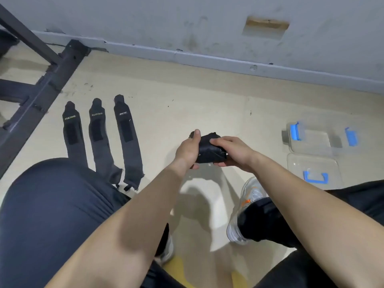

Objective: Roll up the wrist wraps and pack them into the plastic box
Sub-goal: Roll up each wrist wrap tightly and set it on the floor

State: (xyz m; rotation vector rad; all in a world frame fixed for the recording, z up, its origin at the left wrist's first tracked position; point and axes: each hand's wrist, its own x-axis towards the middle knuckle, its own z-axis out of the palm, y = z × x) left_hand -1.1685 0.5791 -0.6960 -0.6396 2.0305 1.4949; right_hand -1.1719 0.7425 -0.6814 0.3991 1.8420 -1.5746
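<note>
A black wrist wrap, rolled into a thick bundle, is held above the floor between both hands. My left hand grips its left end with the thumb up along the side. My right hand curls over its top and right end. Three more black wrist wraps lie flat and side by side on the floor to the left: the left one, the middle one and the right one. The clear plastic box with blue clips stands open on the floor to the right.
The box's clear lid with a blue handle lies just in front of the box. A black metal frame runs across the floor at the far left. My knees and a grey shoe fill the foreground; a grey wall stands behind.
</note>
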